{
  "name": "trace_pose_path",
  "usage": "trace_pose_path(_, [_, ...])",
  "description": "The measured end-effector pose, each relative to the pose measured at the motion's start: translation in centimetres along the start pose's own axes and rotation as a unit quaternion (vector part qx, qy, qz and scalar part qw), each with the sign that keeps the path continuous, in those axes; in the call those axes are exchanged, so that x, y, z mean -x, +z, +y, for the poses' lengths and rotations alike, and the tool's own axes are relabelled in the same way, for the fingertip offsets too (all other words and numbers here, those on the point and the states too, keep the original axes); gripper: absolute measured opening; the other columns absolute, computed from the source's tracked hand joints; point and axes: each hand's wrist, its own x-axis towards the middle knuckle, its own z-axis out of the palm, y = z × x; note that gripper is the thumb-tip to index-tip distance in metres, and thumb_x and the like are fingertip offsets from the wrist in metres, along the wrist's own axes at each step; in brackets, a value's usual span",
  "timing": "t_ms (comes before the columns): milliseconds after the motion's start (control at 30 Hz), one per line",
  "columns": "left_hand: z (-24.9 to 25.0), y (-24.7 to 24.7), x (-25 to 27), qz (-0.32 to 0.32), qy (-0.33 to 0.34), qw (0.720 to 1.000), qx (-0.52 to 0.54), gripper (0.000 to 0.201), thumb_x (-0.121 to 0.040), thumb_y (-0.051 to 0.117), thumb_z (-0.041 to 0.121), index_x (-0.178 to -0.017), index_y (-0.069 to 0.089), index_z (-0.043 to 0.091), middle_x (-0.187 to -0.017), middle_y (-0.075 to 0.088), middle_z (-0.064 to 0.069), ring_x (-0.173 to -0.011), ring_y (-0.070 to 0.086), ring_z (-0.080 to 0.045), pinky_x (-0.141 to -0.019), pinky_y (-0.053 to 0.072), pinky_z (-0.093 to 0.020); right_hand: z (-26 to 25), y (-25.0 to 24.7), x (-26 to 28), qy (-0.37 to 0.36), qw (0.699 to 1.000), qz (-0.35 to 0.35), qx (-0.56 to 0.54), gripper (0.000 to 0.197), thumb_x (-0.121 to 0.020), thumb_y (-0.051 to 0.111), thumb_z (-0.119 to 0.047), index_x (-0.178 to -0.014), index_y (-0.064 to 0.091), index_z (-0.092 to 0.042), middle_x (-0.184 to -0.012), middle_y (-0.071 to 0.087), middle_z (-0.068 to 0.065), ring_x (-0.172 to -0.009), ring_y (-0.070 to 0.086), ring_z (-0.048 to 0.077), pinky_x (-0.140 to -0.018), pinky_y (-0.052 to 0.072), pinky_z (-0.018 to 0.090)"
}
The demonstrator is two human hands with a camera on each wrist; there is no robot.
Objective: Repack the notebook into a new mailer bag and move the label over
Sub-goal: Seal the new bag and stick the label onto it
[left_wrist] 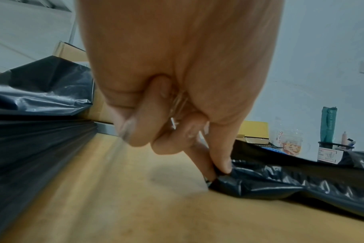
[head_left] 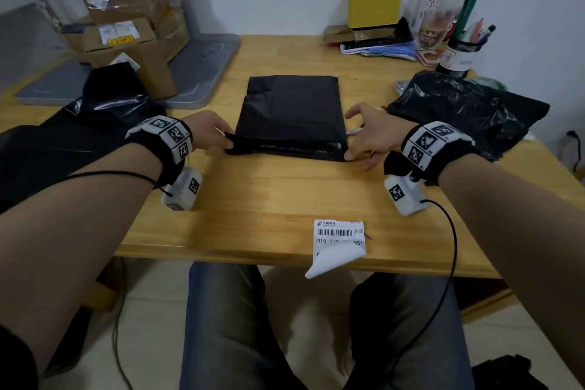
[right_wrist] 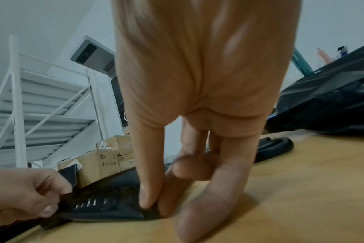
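Note:
A black mailer bag (head_left: 289, 111) lies flat in the middle of the wooden table, bulging as if something flat is inside; the notebook itself is hidden. Its near flap (head_left: 285, 147) is folded over. My left hand (head_left: 210, 133) pinches the flap's left corner (left_wrist: 224, 174) between thumb and forefinger. At the flap's right corner (right_wrist: 150, 212), my right hand (head_left: 368, 139) pinches the plastic with thumb and forefinger. The white shipping label (head_left: 340, 244), with a barcode, hangs curled over the table's near edge.
A crumpled black bag (head_left: 468, 111) lies at the right, another black bag (head_left: 79, 130) at the left. Cardboard boxes (head_left: 133, 19) stand on a grey tray at the back left. A yellow box (head_left: 375, 6), bottles and a pen cup (head_left: 459, 54) fill the back right.

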Motion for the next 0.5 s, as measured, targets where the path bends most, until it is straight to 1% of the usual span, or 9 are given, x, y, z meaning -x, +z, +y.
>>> trace_pose_path(33, [-0.1, 0.0, -0.1, 0.002, -0.001, 1.000, 0.003, 0.026, -0.090, 0.068, 0.017, -0.115, 0.072, 0.014, -0.062, 0.051, 0.004, -0.052, 0.042, -0.012, -0.046, 0.031, -0.024, 0.1, 0.0, 0.0, 0.002, 1.000, 0.003, 0.010, 0.067, -0.077, 0.081, 0.005, -0.125, 0.045, -0.025, -0.064, 0.055, 0.007, -0.055, 0.055, 0.016, -0.070, 0.063, 0.054])
trace_pose_path(100, [-0.2, -0.1, -0.3, -0.001, -0.002, 1.000, 0.011, 0.025, -0.090, 0.068, 0.017, -0.115, 0.072, 0.016, -0.063, 0.051, 0.003, -0.053, 0.042, -0.013, -0.046, 0.031, -0.024, 0.0, 0.1, 0.0, 0.005, 1.000, 0.012, 0.023, 0.047, -0.081, 0.079, 0.003, -0.119, 0.058, -0.016, -0.067, 0.060, 0.009, -0.054, 0.059, 0.015, -0.067, 0.065, 0.048])
trace_pose_path(167, [-0.4, -0.2, -0.5, -0.013, -0.003, 1.000, 0.016, 0.025, -0.090, 0.068, 0.017, -0.114, 0.071, 0.020, -0.061, 0.052, 0.001, -0.052, 0.042, -0.015, -0.046, 0.031, -0.023, -0.2, 0.3, 0.0, 0.010, 1.000, 0.013, 0.026, 0.032, -0.086, 0.074, 0.001, -0.114, 0.064, -0.009, -0.070, 0.066, 0.009, -0.055, 0.061, 0.013, -0.064, 0.065, 0.042])
trace_pose_path(200, [-0.4, -0.2, -0.6, -0.020, -0.005, 1.000, 0.018, 0.024, -0.090, 0.068, 0.017, -0.113, 0.071, 0.021, -0.059, 0.052, 0.000, -0.051, 0.041, -0.017, -0.045, 0.031, -0.022, -0.3, 0.4, -0.1, 0.012, 1.000, 0.013, 0.026, 0.027, -0.088, 0.073, -0.001, -0.113, 0.065, -0.008, -0.072, 0.068, 0.010, -0.057, 0.062, 0.014, -0.063, 0.065, 0.040])
trace_pose_path(267, [-0.7, -0.3, -0.8, -0.033, -0.007, 0.999, 0.024, 0.024, -0.089, 0.068, 0.016, -0.111, 0.070, 0.025, -0.056, 0.051, -0.001, -0.050, 0.039, -0.018, -0.044, 0.030, -0.023, -0.5, 0.6, -0.2, 0.012, 0.999, 0.011, 0.032, 0.026, -0.089, 0.074, -0.005, -0.113, 0.066, -0.007, -0.076, 0.069, 0.010, -0.060, 0.064, 0.015, -0.060, 0.064, 0.037])
trace_pose_path(333, [-0.9, -0.5, -0.9, -0.041, -0.008, 0.999, 0.028, 0.024, -0.089, 0.069, 0.017, -0.110, 0.070, 0.028, -0.056, 0.050, 0.000, -0.051, 0.039, -0.017, -0.043, 0.029, -0.024, -0.6, 0.7, -0.3, 0.013, 0.999, 0.012, 0.036, 0.029, -0.088, 0.076, -0.006, -0.115, 0.065, -0.009, -0.078, 0.070, 0.011, -0.062, 0.065, 0.016, -0.060, 0.065, 0.036])
trace_pose_path(433, [-1.2, -0.5, -1.0, -0.048, -0.008, 0.998, 0.039, 0.026, -0.088, 0.069, 0.016, -0.111, 0.070, 0.029, -0.057, 0.052, 0.001, -0.050, 0.039, -0.016, -0.042, 0.030, -0.023, -0.6, 0.9, -0.6, 0.012, 1.000, 0.011, 0.019, 0.036, -0.089, 0.074, -0.002, -0.119, 0.058, -0.012, -0.078, 0.067, 0.013, -0.062, 0.065, 0.020, -0.067, 0.064, 0.046])
trace_pose_path(500, [-1.2, -0.5, -0.9, -0.037, -0.002, 0.998, 0.041, 0.026, -0.088, 0.069, 0.014, -0.111, 0.070, 0.027, -0.059, 0.054, 0.001, -0.049, 0.041, -0.014, -0.039, 0.031, -0.020, -0.6, 0.9, -0.6, 0.009, 1.000, 0.006, 0.006, 0.040, -0.090, 0.072, 0.001, -0.121, 0.051, -0.013, -0.077, 0.065, 0.015, -0.061, 0.062, 0.021, -0.071, 0.061, 0.052])
